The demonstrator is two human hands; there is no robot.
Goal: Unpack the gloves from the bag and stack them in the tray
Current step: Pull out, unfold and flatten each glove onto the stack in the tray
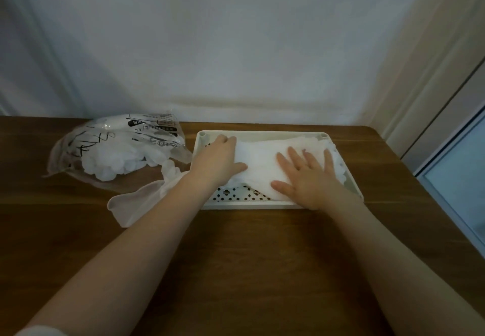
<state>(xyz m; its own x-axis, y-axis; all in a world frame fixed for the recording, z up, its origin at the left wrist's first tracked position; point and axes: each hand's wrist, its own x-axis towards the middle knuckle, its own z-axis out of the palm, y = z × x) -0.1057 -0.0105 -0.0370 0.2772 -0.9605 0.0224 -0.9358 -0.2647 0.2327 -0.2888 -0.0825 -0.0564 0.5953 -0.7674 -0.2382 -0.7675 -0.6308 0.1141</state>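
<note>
A white perforated tray (246, 205) sits on the wooden table, holding a flat pile of translucent white gloves (262, 152). My right hand (307, 178) lies flat on the pile with its fingers spread. My left hand (217, 161) rests on the pile's left end, thumb stretched across the gloves. To the left lies a clear printed plastic bag (115, 149) with more white gloves inside. One loose glove (139, 200) trails from the bag's mouth onto the table, partly under my left forearm.
The wooden table (249, 257) ends at a white wall behind the tray and bag. A pale door frame and a glass panel (456, 186) stand off the table's right edge.
</note>
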